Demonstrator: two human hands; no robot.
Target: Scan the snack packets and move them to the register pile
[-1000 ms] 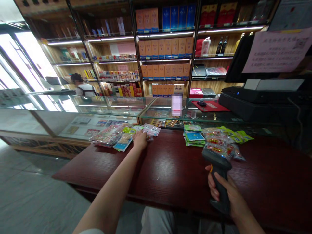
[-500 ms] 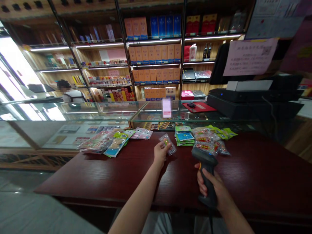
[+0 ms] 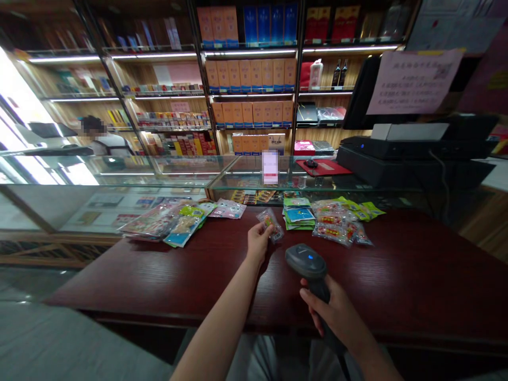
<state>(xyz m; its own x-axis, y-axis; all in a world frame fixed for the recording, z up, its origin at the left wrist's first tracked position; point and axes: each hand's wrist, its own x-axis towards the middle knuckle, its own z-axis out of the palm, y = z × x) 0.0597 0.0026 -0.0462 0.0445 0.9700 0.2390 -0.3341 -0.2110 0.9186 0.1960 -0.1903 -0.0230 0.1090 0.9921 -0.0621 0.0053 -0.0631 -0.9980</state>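
Between the thumb and fingers of my left hand (image 3: 259, 242) is a small clear snack packet (image 3: 273, 228), held at the middle of the dark red table (image 3: 206, 275). My right hand (image 3: 333, 307) is wrapped round the handle of a black barcode scanner (image 3: 306, 260). A blue light shows on top of the scanner, and its head points left toward the packet, apart from it. Beyond the scanner lie a stack of green and blue packets (image 3: 299, 216) and a pile of clear snack packets (image 3: 335, 225).
Flat bags (image 3: 153, 222) and a blue-green packet (image 3: 184, 230) lie at the table's left. A glass display counter (image 3: 178, 174) runs behind the table. A monitor (image 3: 361, 95) stands at right, over a black machine (image 3: 381, 159). Behind the counter at far left is a person (image 3: 105, 138).
My right hand has swung the scanner left and turned its head toward the packet. The left hand still holds the packet in nearly the same place. The view has tilted slightly down.
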